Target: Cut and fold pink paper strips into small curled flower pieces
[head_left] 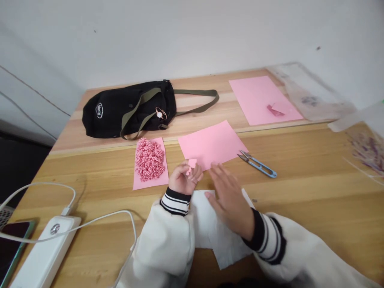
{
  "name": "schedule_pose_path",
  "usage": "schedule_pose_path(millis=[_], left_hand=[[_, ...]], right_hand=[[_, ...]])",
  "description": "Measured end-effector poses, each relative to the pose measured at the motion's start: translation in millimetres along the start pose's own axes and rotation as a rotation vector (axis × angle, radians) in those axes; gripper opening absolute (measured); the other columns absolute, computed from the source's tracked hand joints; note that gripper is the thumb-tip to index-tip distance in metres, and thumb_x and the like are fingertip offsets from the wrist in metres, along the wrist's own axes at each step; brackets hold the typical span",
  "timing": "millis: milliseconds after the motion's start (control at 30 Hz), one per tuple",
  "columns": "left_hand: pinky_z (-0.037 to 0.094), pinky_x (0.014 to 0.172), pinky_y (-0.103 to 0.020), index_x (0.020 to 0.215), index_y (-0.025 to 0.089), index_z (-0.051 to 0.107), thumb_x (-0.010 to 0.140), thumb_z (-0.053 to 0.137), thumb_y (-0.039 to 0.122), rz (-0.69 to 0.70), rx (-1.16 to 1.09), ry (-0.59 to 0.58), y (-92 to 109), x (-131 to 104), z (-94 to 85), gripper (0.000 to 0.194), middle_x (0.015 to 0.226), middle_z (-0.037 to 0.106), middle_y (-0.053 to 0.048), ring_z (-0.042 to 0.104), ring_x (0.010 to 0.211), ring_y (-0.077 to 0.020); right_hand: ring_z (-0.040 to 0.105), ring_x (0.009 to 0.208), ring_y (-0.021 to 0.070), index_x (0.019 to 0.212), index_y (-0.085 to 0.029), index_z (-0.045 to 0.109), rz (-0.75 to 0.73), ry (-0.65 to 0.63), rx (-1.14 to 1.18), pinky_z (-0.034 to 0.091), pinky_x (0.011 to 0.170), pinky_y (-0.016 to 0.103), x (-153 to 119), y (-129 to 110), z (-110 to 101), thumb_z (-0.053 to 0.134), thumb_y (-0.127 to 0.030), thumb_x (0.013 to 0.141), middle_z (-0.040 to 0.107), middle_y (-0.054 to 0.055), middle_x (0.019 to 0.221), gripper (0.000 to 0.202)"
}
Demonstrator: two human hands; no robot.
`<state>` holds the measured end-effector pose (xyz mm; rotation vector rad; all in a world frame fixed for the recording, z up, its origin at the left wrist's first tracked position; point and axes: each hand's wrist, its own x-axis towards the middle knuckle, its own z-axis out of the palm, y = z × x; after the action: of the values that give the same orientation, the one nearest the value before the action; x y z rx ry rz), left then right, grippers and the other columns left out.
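Note:
My left hand is closed around small pink paper pieces, which show between its curled fingers; their exact shape is hard to make out. With its fingers stretched out, my right hand reaches over the white tissue sheets, its fingertips by the near edge of a pink paper sheet. Light-blue thread snips lie at that sheet's right corner. Left of my hands, a bunch of pink beaded stamens rests on a smaller pink paper.
A black bag with olive straps and a watch on it lies at the back. Another pink sheet holds a folded pink piece. Clear plastic bags are at the right; a white power bank with cable is at left.

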<state>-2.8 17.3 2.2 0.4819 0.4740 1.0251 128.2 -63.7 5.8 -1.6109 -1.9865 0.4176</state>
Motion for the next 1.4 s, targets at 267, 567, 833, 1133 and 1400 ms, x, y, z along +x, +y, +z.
schedule_pose_path(millis=[267,567,833,1133,1400], left_hand=[[0.034,0.046,-0.026,0.053,0.013,0.054,0.065,0.066,0.027,-0.287,0.436,-0.199,-25,-10,4.0,0.022,0.048,0.059,-0.004,0.053,0.044,-0.0131],[0.034,0.048,-0.024,0.054,0.013,0.052,0.066,0.065,0.028,-0.252,0.564,-0.154,-25,-7,-0.8,0.023,0.048,0.052,0.001,0.049,0.045,-0.0095],[0.035,0.045,-0.023,0.055,0.014,0.047,0.070,0.059,0.025,-0.296,0.442,-0.248,-24,-9,3.2,0.022,0.044,0.052,0.002,0.058,0.044,-0.0141],[0.042,0.050,-0.027,0.059,0.014,0.050,0.070,0.054,0.018,-0.322,0.410,-0.291,-24,-9,4.9,0.013,0.049,0.063,-0.002,0.065,0.049,-0.0200],[0.035,0.045,-0.024,0.054,0.014,0.051,0.066,0.058,0.021,-0.297,0.553,-0.192,-24,-9,3.5,0.015,0.045,0.053,0.003,0.059,0.042,-0.0148]], right_hand=[[0.046,0.046,0.0117,0.067,-0.016,0.057,0.614,0.062,1.382,0.035,0.041,0.023,-10,7,-13,0.060,-0.044,0.077,0.056,0.003,0.058,0.029],[0.045,0.047,0.0090,0.069,-0.014,0.059,0.581,-0.013,1.534,0.033,0.044,0.021,-16,10,-1,0.063,-0.038,0.075,0.054,0.000,0.056,0.026],[0.045,0.047,0.0081,0.070,-0.015,0.060,0.529,-0.001,1.429,0.035,0.045,0.022,-19,12,3,0.066,-0.035,0.076,0.054,-0.001,0.057,0.022],[0.042,0.045,0.0074,0.074,-0.015,0.064,0.545,-0.016,1.461,0.031,0.043,0.021,-16,12,-1,0.064,-0.035,0.078,0.051,-0.002,0.052,0.020],[0.043,0.044,0.0075,0.070,-0.015,0.061,0.542,-0.032,1.453,0.032,0.043,0.022,-16,12,-1,0.065,-0.037,0.077,0.052,-0.002,0.052,0.024]])
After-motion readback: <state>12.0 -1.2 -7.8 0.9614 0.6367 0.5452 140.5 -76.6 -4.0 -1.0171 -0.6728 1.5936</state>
